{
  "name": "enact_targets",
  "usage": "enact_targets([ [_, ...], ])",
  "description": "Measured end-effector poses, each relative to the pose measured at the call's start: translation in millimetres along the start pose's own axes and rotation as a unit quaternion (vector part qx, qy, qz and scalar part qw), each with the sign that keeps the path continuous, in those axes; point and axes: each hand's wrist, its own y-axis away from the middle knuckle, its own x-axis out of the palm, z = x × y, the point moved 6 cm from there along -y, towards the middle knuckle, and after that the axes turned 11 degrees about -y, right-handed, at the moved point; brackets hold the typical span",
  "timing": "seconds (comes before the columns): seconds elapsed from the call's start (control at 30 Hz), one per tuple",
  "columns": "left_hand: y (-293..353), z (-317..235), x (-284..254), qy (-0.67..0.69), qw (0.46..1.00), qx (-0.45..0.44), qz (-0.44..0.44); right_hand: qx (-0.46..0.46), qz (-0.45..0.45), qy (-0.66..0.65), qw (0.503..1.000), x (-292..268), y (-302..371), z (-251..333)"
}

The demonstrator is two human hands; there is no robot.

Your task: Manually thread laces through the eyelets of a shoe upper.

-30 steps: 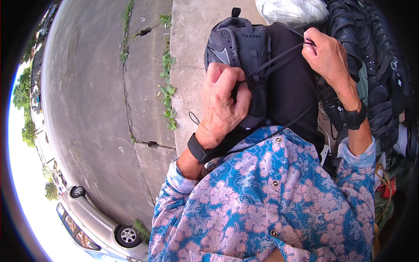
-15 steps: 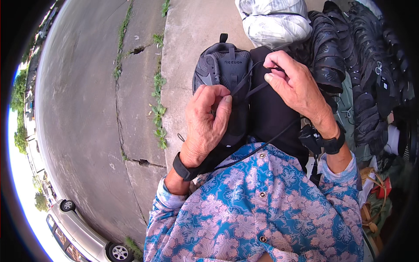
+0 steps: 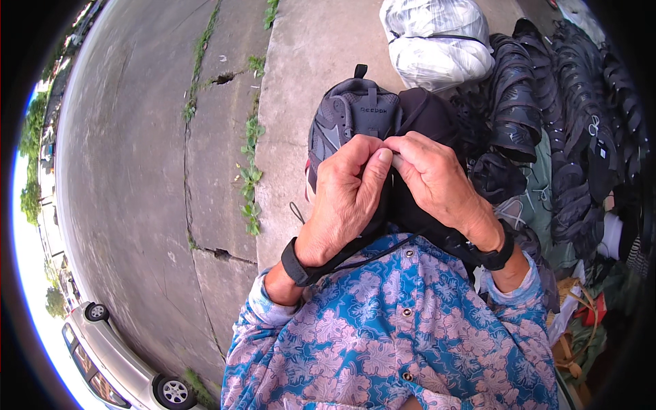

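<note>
A dark grey shoe upper [image 3: 352, 113] with mesh panels and a pull loop at its far end lies on my lap. Just over its near part, my left hand [image 3: 348, 184] and my right hand [image 3: 437, 174] meet, fingertips touching. Both are closed, thumb and forefinger pinched on a dark shoelace that their fingers now almost wholly hide. The near part of the upper is covered by my hands. Dark cloth covers my knee [image 3: 427, 113] to the right of the upper. Each wrist wears a black band.
A white plastic-wrapped bundle [image 3: 437, 44] tied with a dark strap sits ahead. Rows of nested dark shoe uppers [image 3: 516, 102] stand at the right, with mixed scraps [image 3: 574, 328] nearer me. Cracked concrete [image 3: 137, 150] with weeds spreads left, and a silver car [image 3: 123, 362] is parked there.
My hands were apart with the dark lace stretched between them. My right hand has come left and nearer to me, my left slightly right, and their fingertips now touch.
</note>
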Motion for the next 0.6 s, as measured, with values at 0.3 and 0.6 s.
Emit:
enact_targets([
  [0.3, -6, -7, -2, -0.108, 0.988, 0.097, 0.047, -0.003, 0.058, 0.094, 0.994, 5, -1, 3],
  [0.6, -5, -8, -1, -0.130, 0.980, 0.143, 0.039, 0.000, 0.040, 0.056, 0.998, 6, -1, 5],
])
